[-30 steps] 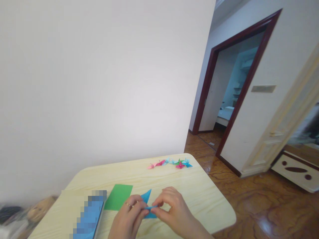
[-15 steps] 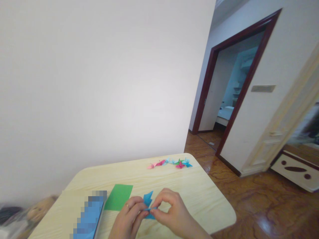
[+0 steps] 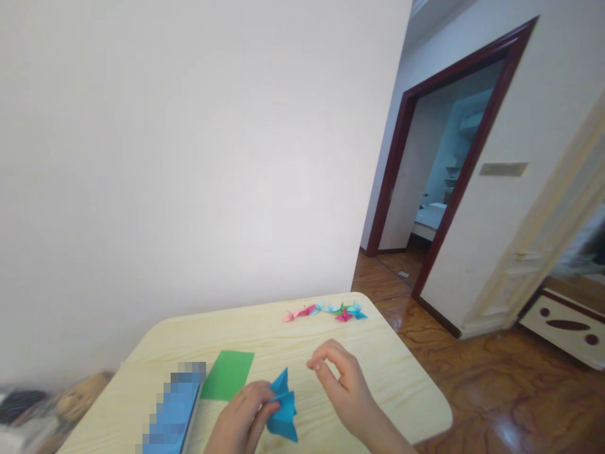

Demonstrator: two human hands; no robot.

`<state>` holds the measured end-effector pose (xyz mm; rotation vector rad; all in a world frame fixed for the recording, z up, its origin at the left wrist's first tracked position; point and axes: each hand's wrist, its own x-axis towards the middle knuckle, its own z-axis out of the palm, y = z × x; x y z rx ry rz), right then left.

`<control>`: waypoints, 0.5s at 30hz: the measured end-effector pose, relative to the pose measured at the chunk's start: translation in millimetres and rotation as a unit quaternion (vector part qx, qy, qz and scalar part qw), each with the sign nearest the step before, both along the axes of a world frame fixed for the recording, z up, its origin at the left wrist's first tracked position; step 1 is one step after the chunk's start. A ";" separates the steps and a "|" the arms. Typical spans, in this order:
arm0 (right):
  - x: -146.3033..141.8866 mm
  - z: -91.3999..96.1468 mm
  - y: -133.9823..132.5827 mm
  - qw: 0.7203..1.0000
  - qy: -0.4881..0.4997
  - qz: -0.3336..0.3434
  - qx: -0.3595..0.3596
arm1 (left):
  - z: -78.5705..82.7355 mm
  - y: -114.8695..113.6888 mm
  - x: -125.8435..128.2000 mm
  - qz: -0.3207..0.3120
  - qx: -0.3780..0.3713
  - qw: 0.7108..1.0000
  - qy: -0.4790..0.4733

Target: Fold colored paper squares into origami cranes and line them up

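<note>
My left hand (image 3: pixel 243 413) pinches a folded blue origami paper (image 3: pixel 283 413) between thumb and fingers; its pointed flaps stick out to the right, and part of it is hidden by the fingers. To the right, apart from the paper, my right hand (image 3: pixel 343 384) hovers over the table with thumb and index tips drawn together and nothing visible between them. A flat green paper sheet (image 3: pixel 229 373) lies just beyond my left hand. Near the far edge sits a row of several small folded paper cranes (image 3: pixel 345 314) in pink, red, green and blue.
The pale wooden table (image 3: pixel 401 384) has rounded corners and stands against a white wall (image 3: pixel 212 157). A blurred-out device with a blue screen (image 3: pixel 172 410) lies at the table's left. A doll's head (image 3: pixel 82 397) shows beyond the left edge. At the right are wooden flooring and a doorway.
My right hand has let go of the blue paper and moved right and up. The paper, still in my left hand, has turned so its flaps show more widely.
</note>
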<state>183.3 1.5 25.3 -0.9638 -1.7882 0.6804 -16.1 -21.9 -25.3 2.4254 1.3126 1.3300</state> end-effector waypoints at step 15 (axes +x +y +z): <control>-9.1 6.0 -0.8 0.990 -0.125 0.064 0.032 | 4.4 1.1 5.4 -0.003 -0.086 0.989 -0.119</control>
